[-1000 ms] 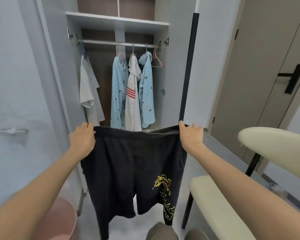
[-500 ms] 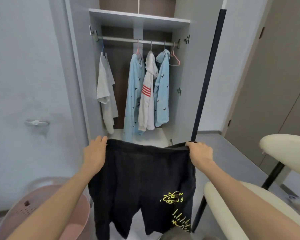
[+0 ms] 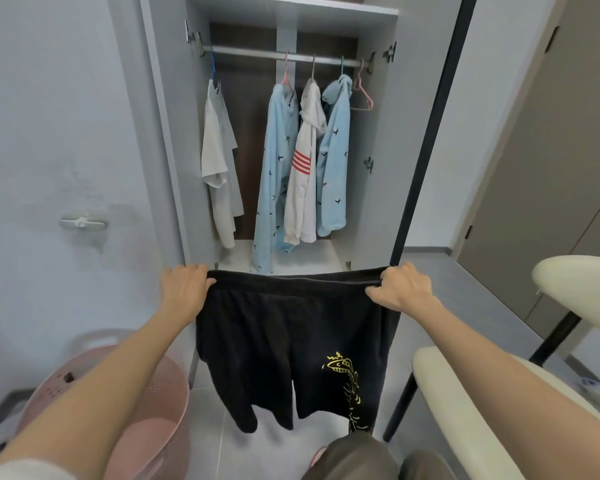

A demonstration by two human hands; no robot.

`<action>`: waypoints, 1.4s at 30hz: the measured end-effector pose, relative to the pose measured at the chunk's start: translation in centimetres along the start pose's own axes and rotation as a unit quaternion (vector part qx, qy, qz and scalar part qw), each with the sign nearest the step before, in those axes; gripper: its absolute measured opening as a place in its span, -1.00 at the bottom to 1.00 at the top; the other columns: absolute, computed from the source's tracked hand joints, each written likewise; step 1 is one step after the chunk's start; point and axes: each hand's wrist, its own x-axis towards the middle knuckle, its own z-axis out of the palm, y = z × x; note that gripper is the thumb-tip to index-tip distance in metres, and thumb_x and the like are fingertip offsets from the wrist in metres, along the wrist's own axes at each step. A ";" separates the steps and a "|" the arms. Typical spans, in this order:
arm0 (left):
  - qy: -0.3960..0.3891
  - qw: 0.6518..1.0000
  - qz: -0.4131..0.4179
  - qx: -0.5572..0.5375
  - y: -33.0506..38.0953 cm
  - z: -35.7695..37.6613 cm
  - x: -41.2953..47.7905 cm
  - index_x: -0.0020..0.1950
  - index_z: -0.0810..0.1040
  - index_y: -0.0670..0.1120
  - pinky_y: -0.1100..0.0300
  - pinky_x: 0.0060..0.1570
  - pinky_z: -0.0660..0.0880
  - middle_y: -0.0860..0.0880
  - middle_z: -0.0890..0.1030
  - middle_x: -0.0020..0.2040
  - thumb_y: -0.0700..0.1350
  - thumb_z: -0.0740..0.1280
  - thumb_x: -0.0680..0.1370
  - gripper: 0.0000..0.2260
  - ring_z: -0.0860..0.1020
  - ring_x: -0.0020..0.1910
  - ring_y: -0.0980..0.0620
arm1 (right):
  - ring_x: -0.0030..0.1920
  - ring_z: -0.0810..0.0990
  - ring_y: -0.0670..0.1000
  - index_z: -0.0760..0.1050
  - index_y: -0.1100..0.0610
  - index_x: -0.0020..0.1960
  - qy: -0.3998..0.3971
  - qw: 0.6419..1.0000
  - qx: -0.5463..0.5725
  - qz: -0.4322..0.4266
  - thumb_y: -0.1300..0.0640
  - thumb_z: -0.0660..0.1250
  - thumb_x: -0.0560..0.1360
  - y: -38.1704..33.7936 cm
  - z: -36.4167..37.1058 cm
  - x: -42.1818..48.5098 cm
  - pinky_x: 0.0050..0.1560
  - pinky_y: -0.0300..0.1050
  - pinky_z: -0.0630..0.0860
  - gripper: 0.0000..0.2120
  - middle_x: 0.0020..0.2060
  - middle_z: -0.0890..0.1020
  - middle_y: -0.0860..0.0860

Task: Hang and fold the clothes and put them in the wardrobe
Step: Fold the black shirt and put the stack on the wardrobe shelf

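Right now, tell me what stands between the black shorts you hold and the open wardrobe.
Nothing visible does. The left hand and right hand grip the black shorts by the waistband before the open wardrobe. The chair stands off to the right, the pink basket to the left. An empty pink hanger hangs on the rail.

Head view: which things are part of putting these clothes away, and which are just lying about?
Job: shorts, gripped by left hand and right hand; wardrobe; rail; spare hanger; hung shirts; basket.
Lying about: chair; door; wall hook.
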 end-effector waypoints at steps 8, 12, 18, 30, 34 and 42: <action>-0.075 0.997 -0.022 0.005 -0.4 -0.4 0.3 0.00 0.40 -0.09 0.17 -0.13 0.27 -0.01 0.61 -0.13 0.18 0.10 0.60 -0.66 0.56 -0.15 -0.02 | -0.33 0.37 -0.03 0.30 0.15 -0.49 0.018 0.955 0.296 -0.019 -0.02 0.45 0.43 1.4 1.1 0.9 -0.40 -0.22 0.24 -0.52 -0.30 0.36 0.03; -0.147 0.988 -0.022 0.045 0.0 -0.7 0.6 -0.18 0.43 -0.06 0.18 0.05 0.30 0.03 0.51 -0.26 0.28 0.10 0.54 -0.58 0.47 -0.24 0.04 | -0.20 0.48 0.10 0.39 0.17 -0.28 -0.001 0.973 0.231 0.014 0.00 0.30 0.55 0.6 1.8 1.4 -0.32 -0.16 0.34 -0.68 -0.34 0.48 0.03; -0.232 0.970 -0.053 -0.053 0.2 -0.6 0.6 0.14 0.51 -0.12 0.11 0.13 0.38 -0.14 0.49 0.17 0.28 0.06 0.56 -0.47 0.41 0.21 -0.10 | -0.10 0.48 0.13 0.39 0.23 0.07 0.044 0.960 0.266 0.070 0.08 0.20 0.61 -0.1 2.8 1.7 -0.11 -0.04 0.42 -0.79 -0.04 0.56 0.17; -0.380 0.586 -0.187 -0.690 6.6 -4.3 2.6 0.22 0.48 -0.16 0.11 -0.19 0.60 -0.14 0.61 0.10 -0.04 0.33 0.56 -0.70 0.61 -0.04 -0.03 | -0.04 0.53 0.08 0.34 0.27 0.14 -0.002 0.904 0.427 0.016 -0.05 0.22 0.58 -3.9 0.4 2.8 -0.09 -0.04 0.51 -0.62 0.02 0.52 0.14; -0.372 0.575 -0.162 -0.711 8.8 -6.2 3.0 0.07 0.53 -0.18 0.12 -0.25 0.63 -0.15 0.64 -0.08 -0.06 0.34 0.55 -0.79 0.65 -0.13 -0.06 | -0.03 0.54 0.06 0.30 0.18 0.02 -0.056 0.887 0.455 -0.053 0.00 0.29 0.55 -4.7 0.2 2.2 0.03 0.03 0.54 -0.72 -0.08 0.50 0.08; -0.380 0.590 -0.107 -0.704 11.7 -8.2 3.0 0.24 0.48 -0.18 0.15 -0.20 0.63 -0.17 0.57 0.17 -0.10 0.35 0.54 -0.69 0.60 0.04 -0.09 | -0.09 0.49 -0.02 0.27 0.06 -0.08 -0.113 0.876 0.456 -0.112 0.06 0.37 0.48 -5.5 -0.1 0.7 -0.01 0.00 0.52 -0.75 -0.14 0.46 0.01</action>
